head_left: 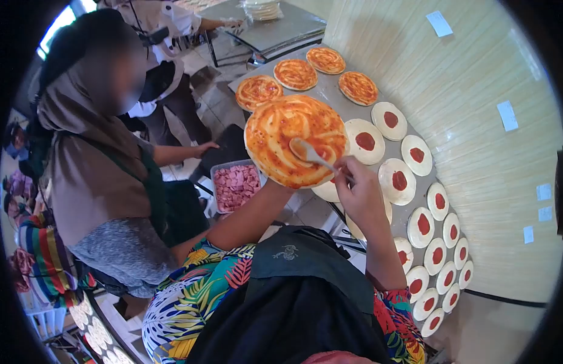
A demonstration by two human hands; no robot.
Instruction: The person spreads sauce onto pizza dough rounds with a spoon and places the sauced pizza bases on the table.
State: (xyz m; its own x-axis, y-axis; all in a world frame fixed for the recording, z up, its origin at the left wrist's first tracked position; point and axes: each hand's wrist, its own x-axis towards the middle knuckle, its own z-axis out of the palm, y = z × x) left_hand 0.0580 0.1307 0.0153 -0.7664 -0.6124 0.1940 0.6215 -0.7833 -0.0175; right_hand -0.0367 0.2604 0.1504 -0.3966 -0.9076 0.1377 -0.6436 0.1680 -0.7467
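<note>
My left hand [281,189] is under a round pizza base [275,130], holding it up off the table; its fingers are hidden beneath the dough. Red sauce is smeared in swirls over most of this base. With closed fingers, my right hand [359,189] grips a spoon [307,151], whose bowl rests on the sauce right of the middle. Beside the right hand, on the table, lies a base with a dollop of sauce [398,181]. Farther back sit several bases with sauce spread over them, among them one sauced base [295,74].
A metal table [333,97] runs along the wall, with several dolloped bases down its right side. Left of the held base is a tub [224,208] of diced pink meat [236,183]. A co-worker [99,164] stands close on the left; another person [172,67] is behind.
</note>
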